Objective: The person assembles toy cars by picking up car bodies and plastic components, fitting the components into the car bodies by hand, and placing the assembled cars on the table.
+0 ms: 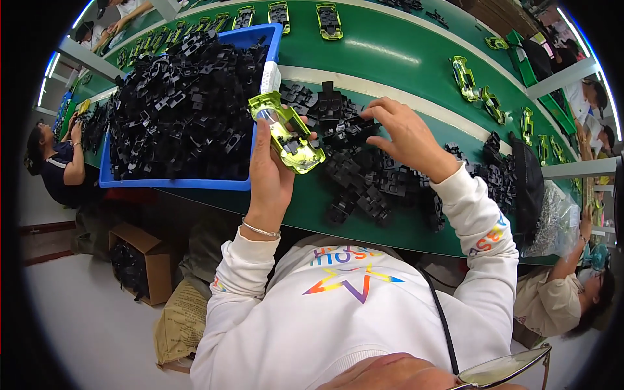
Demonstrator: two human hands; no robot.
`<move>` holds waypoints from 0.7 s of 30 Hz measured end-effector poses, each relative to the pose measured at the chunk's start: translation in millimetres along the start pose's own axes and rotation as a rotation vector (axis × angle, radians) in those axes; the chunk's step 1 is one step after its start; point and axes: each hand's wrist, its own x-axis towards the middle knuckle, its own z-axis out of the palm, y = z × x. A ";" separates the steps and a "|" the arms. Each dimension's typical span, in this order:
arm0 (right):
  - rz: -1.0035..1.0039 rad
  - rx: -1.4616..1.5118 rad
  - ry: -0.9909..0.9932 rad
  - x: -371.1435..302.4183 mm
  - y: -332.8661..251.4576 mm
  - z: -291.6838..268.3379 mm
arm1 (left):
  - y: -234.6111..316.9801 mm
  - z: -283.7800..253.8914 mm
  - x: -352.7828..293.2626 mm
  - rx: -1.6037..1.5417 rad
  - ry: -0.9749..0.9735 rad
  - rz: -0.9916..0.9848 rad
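"Gripping anything, those left fingers?"

"Yes: the left hand [272, 175] pinches a lime-green toy car body [299, 153] from both sides, thumb along one edge, fingertips curling round the other. It's held up above the near edge of the work surface, tilted, just beside the crate."

"Why by the edges?"

"My guess: that leaves the middle in plain view and spares the thin, glossy plastic a squeeze across the top. Something dark shows at its centre; how it sits I can't tell."

"And the right hand [415, 140]?"

"Thumb and fingers spread apart, over the black plastic parts [364, 188]. Whether a fingertip touches one, I can't tell."

"What are those like?"

"Angular and dull-surfaced, with slots and stubby tabs, heaped loosely on the green bench [299, 205]. Likely put there for easy reach. Many more fill the blue crate [175, 184] on the left, whose raised walls presumably stop the tangle from spilling."

"Further out?"

"Past a pale strip [351, 79] lies a smooth, slightly shiny green surface [383, 62] bearing more lime-and-black car bodies [330, 23], rounded where the loose parts are jagged. Near the middle they stand apart, perhaps so they don't scuff."
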 end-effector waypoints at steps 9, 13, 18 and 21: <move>-0.033 -0.056 -0.013 1.3 6.8 10.1 | -7.0 2.0 6.7 0.053 0.101 -0.022; -0.107 -0.029 0.005 1.0 9.4 4.8 | -9.4 5.5 9.9 0.046 0.083 -0.020; -0.119 0.099 0.016 -1.0 12.6 0.4 | -21.6 7.2 17.3 0.016 0.111 -0.070; -0.040 0.233 0.001 -7.2 15.0 -15.5 | -25.3 8.7 20.8 0.027 0.085 -0.074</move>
